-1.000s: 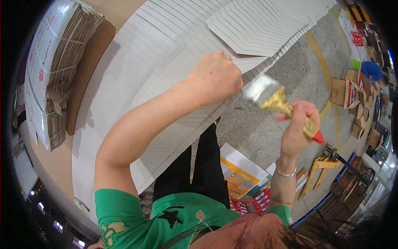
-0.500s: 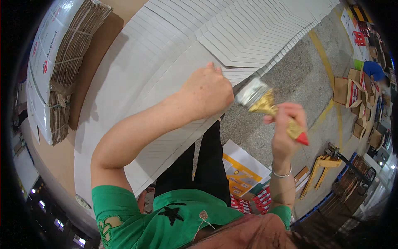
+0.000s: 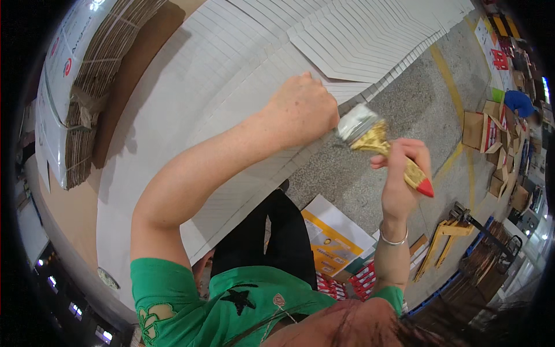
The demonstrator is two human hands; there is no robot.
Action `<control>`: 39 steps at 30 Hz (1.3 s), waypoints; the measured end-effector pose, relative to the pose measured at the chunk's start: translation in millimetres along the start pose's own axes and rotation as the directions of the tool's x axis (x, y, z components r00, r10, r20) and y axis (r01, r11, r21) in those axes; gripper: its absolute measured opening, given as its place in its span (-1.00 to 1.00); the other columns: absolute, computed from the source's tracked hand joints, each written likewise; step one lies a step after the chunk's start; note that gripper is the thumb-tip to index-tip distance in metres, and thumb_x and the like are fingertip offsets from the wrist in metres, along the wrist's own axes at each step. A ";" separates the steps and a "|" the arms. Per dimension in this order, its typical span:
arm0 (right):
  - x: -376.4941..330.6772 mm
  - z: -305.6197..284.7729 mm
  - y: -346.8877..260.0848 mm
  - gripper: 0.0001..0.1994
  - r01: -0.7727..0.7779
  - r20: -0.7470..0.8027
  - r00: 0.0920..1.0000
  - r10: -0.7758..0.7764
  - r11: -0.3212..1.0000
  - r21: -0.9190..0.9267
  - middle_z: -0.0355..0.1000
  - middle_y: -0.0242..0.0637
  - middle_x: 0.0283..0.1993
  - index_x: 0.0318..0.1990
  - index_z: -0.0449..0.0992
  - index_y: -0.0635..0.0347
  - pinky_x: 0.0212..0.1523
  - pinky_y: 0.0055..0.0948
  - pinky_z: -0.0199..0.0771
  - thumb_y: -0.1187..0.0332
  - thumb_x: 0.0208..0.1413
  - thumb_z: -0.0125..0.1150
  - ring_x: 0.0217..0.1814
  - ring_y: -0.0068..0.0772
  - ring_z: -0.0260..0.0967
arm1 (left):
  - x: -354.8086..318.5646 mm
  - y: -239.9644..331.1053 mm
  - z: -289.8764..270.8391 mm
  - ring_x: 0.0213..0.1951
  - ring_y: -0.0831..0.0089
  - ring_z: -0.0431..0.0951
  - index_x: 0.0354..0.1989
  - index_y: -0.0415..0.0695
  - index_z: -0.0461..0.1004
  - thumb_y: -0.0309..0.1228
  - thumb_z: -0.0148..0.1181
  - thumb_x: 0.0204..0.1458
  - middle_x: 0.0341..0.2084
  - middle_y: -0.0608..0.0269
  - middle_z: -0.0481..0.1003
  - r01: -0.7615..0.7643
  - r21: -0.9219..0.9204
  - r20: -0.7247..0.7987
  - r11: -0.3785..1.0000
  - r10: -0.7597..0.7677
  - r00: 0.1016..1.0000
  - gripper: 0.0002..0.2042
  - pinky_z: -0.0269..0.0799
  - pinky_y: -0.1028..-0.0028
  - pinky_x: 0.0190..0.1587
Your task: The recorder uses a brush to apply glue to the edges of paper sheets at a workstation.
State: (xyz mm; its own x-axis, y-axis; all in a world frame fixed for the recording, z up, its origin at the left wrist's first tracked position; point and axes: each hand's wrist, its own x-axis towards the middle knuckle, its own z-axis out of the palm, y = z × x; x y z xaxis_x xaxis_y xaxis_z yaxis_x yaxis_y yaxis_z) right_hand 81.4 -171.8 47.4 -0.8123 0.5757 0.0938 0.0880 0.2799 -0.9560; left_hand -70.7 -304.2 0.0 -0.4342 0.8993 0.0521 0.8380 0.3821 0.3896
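A white and orange flat carton lies on the floor by the person's legs; brown cardboard boxes stand far right.

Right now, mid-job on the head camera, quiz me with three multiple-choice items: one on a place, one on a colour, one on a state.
1. Where is the left hand?
A. On the fanned white sheets
B. On the floor
C. On the cardboard stack

2. What colour is the end of the brush handle?
A. Blue
B. Red
C. Green

3. What is the right hand doing?
A. Hanging empty
B. Gripping the brush handle
C. Lying flat on the sheets

Answers:
1 A: the closed fist rests at the near edge of the overlapped white sheets.
2 B: the yellowish handle ends in a red tip beyond the hand.
3 B: the fingers wrap the handle, with the bristles pointing toward the sheets' edge.
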 end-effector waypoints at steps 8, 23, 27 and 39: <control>-34.9 -30.8 -6.7 -0.86 0.086 -0.064 0.995 -0.082 0.994 0.061 0.31 -0.13 -0.27 -0.38 0.27 0.35 -0.56 -0.55 0.44 0.44 0.14 -0.07 -0.58 -0.44 0.38 | -81.7 20.9 20.6 -0.18 0.08 0.45 -0.40 -0.34 0.40 -0.35 0.10 -0.12 -0.27 -0.16 0.42 0.272 0.493 -0.371 0.826 -0.083 0.925 -0.76 0.47 0.29 -0.37; -54.2 19.8 0.2 -0.93 0.070 -0.029 0.997 -0.066 0.988 0.137 0.31 -0.24 -0.30 -0.39 0.33 0.33 -0.52 -0.62 0.45 0.53 0.06 0.07 -0.52 -0.54 0.38 | -87.0 12.1 4.5 -0.47 0.13 0.50 -0.71 -0.26 0.40 -0.37 0.00 -0.07 -0.66 0.04 0.43 0.108 0.034 -0.021 0.994 -0.107 0.994 -0.74 0.45 0.25 -0.39; -65.5 21.1 2.1 -0.94 0.050 0.069 0.996 -0.051 0.999 0.008 0.30 -0.24 -0.28 -0.39 0.33 0.34 -0.53 -0.63 0.43 0.53 0.08 0.05 -0.53 -0.51 0.39 | -86.3 9.8 5.7 -0.49 0.13 0.49 -0.71 -0.26 0.42 -0.36 0.00 -0.07 -0.66 0.04 0.45 0.098 0.024 -0.019 0.995 -0.098 0.995 -0.73 0.45 0.26 -0.40; -98.7 17.5 -15.8 -0.93 0.098 -0.026 0.995 -0.096 0.990 0.102 0.31 -0.12 -0.27 -0.40 0.31 0.37 -0.51 -0.58 0.47 0.53 0.07 0.01 -0.55 -0.50 0.38 | -150.1 22.0 22.4 -0.24 0.02 0.47 -0.49 -0.36 0.44 -0.32 0.07 -0.10 -0.35 -0.12 0.47 0.172 0.360 -0.356 0.917 -0.035 0.934 -0.73 0.47 0.32 -0.24</control>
State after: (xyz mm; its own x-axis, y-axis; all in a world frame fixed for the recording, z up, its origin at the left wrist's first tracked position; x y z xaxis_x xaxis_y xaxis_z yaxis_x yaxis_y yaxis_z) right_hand 150.1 -246.4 48.4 -0.8015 0.5663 0.1923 -0.0514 0.2551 -0.9656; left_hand 20.3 -426.0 -19.8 -0.5523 0.7507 0.3626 0.8129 0.5813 0.0348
